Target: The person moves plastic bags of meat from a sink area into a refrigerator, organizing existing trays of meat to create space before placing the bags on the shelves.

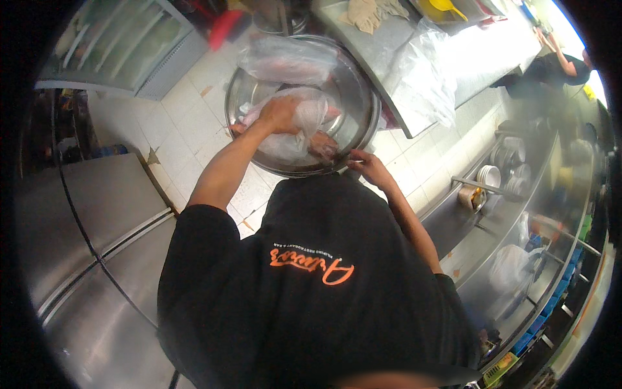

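A large round metal basin (357, 104) lies before me. Across its far side rests a clear plastic bag of pinkish contents (291, 63), probably meat. My left hand (282, 114) is over the basin, closed on a translucent plastic bag (313, 109); pink pieces show beside it. Near that bag sits a reddish-brown piece (323, 146), perhaps meat, blurred. At the basin's near right rim is my right hand (364, 165), its fingers partly curled; whether they touch the rim is unclear.
A steel table (335, 14) with a cloth (371, 14) and a clear plastic sheet or bag (423, 78) adjoins the basin at right. Shelves with stacked white bowls (488, 176) stand farther right. A steel cabinet (102, 209) is at left. Another person (554, 73) stands at the upper right.
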{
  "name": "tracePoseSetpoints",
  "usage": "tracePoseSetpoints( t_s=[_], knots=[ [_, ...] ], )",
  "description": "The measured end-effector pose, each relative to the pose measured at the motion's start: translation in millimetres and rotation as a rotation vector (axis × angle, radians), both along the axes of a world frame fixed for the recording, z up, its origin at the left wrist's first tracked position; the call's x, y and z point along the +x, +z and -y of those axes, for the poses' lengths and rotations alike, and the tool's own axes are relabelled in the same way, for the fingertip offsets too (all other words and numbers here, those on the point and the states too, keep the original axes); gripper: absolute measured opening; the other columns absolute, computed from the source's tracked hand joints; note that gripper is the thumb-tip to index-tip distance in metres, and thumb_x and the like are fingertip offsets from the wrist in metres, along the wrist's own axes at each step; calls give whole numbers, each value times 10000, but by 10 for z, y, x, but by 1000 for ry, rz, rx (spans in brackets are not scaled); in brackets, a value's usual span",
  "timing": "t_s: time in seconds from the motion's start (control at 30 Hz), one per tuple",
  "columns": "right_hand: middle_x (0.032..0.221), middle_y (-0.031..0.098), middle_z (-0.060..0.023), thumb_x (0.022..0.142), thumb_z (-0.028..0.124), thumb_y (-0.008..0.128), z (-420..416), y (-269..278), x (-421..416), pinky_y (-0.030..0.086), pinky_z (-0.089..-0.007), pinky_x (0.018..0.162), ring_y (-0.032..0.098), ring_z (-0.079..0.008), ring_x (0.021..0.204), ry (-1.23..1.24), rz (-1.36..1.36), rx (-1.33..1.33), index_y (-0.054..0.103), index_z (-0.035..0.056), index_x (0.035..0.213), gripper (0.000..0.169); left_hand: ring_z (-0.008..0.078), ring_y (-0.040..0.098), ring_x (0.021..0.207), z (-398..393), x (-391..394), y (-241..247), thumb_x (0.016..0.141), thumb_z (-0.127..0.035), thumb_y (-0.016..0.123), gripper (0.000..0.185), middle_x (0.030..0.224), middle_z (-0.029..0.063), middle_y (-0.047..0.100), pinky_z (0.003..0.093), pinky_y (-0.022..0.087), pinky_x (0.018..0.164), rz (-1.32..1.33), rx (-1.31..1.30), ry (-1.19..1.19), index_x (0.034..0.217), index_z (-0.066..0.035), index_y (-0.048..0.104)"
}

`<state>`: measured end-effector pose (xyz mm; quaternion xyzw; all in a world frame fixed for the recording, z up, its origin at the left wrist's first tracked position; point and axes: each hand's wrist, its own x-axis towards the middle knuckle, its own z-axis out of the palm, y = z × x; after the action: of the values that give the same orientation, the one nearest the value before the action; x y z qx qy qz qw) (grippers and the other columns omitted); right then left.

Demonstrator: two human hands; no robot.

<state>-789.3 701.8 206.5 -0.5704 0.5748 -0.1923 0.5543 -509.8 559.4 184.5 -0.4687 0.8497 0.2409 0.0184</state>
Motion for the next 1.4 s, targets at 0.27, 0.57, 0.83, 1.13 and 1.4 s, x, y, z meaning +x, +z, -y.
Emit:
tracePoseSetpoints(
  t_s=[0.27, 0.57, 0.83, 1.13, 1.4],
  knots=[
    [1015, 609, -129, 858, 369, 545, 102, 11, 71, 470, -320, 730, 605, -218, 868, -24, 176, 508, 539, 8, 1147, 463, 336, 525, 1056, -7, 111, 284, 525, -355, 751, 838, 1141, 213, 542, 380, 418, 885, -299, 159, 382, 1218, -5, 435],
    [918, 579, -133, 813, 432, 582, 363, -641, 219, 453, -353, 735, 567, -252, 856, -655, 483, 473, 432, 36, 1206, 577, 329, 556, 1012, -479, 9, 244, 583, -380, 760, 738, 1066, 216, 583, 376, 432, 862, -517, 279, 625, 1131, 43, 503],
    [994, 548, -102, 783, 332, 635, 846, -1400, 298, 460, -345, 705, 548, -217, 877, -730, 454, 133, 443, 54, 1146, 496, 345, 576, 951, -770, 265, -219, 580, -411, 754, 750, 1024, 227, 587, 387, 451, 819, -281, 114, 818, 1102, 60, 490],
    [1259, 414, -218, 634, 379, 752, 1253, -1493, 344, 436, -371, 857, 490, -318, 1084, -620, -15, -4, 345, 66, 1300, 840, 259, 577, 901, -610, 390, -524, 663, -417, 733, 616, 1025, 162, 568, 342, 452, 771, -700, 611, 1069, 1062, -4, 509],
    [1141, 523, -139, 670, 403, 724, 1596, -1693, 266, 466, -411, 755, 536, -268, 989, -549, -126, 45, 420, 99, 1230, 706, 220, 559, 939, -482, 357, -486, 707, -363, 727, 610, 1041, 140, 551, 325, 471, 750, -877, 781, 1040, 1152, -32, 472]
  ],
)
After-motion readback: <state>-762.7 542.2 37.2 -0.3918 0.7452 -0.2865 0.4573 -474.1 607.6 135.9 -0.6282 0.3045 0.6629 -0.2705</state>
